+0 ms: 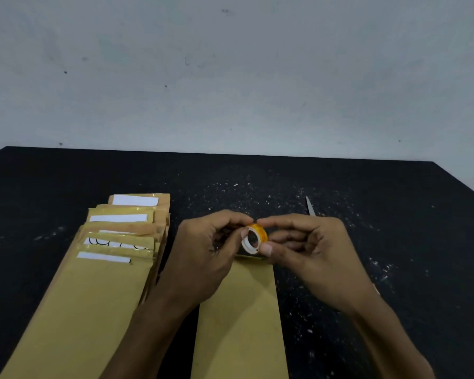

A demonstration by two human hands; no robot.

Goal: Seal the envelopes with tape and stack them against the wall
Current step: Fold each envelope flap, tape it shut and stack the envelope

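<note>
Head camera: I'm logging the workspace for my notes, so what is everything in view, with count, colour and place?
table: one, black, speckled with white bits.
wall: one, pale grey, behind the table.
fanned envelopes: several, brown, table's left.
single envelope: one, brown, centre, under the hands.
tape roll: one, yellow with white core, above the single envelope.
metal tip: one, silvery, behind the right hand; identity unclear.
left hand: fingers on the roll.
right hand: pinches the roll.

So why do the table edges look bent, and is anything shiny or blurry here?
Head view: the wide lens bows the table edges; light is dim and even, with soft shadows; the tape and the taped envelope stack show slight glare; both hands look a little soft.
</note>
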